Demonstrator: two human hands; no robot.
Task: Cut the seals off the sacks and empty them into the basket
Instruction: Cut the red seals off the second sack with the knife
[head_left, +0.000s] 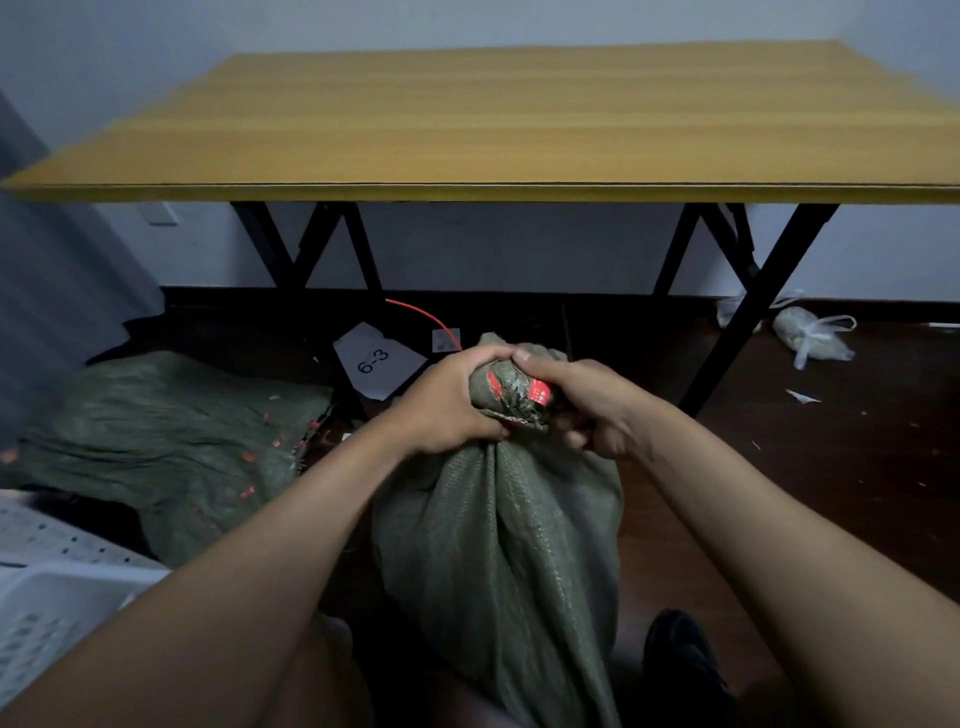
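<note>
In the head view, the left hand and the right hand both close their fingers around the gathered neck of the green woven sack, which stands upright at 6 o'clock on the floor. I think this grip keeps the neck tight, so the red seal between the hands is exposed for cutting. No cutting tool is visible.

The white basket waits at 8 o'clock. An empty green sack lies at 9 o'clock. A paper marked 6-3 lies under the wooden table, at 12 o'clock.
</note>
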